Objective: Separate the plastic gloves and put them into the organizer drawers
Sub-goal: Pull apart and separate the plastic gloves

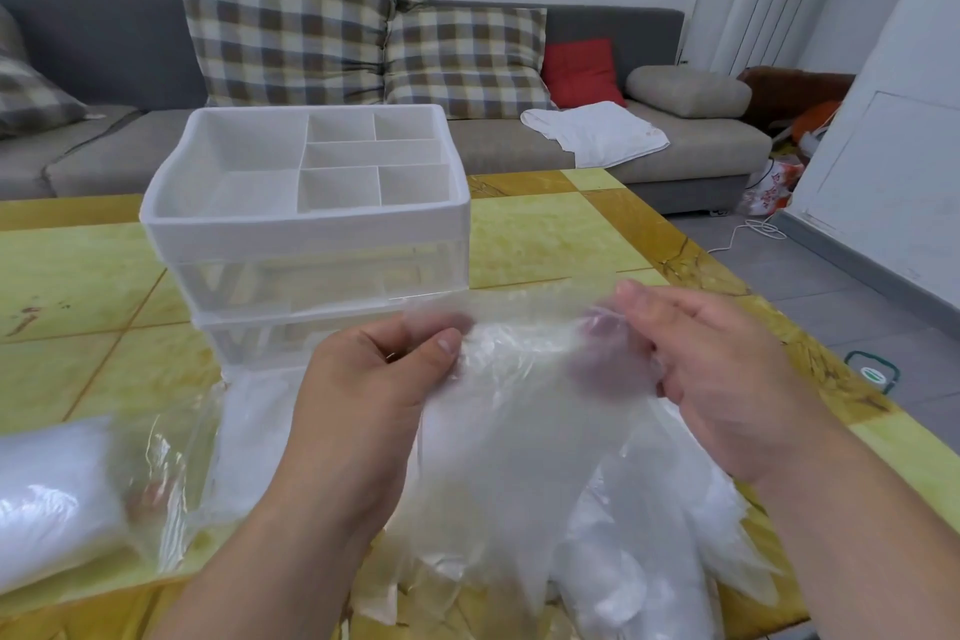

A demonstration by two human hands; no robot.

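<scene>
Gloves [519, 457], clingy bunch: pinching the cuff edge between curled fingers of left hand [374, 379] and right hand [727, 369], dangling just in front of organizer [306, 224] over table [545, 234]. Guessing weightless, floppy, slippery, tear-prone; best rubbing layers apart at the cuff, no yanking.

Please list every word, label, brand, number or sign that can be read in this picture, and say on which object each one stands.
No text can be read in this view.
red-and-white bag on the floor: red print, too small and blurred to read.
green-and-white object beside the table's right edge: perhaps a label, too blurred to read.
organizer and plastic gloves: no print shows.
</scene>
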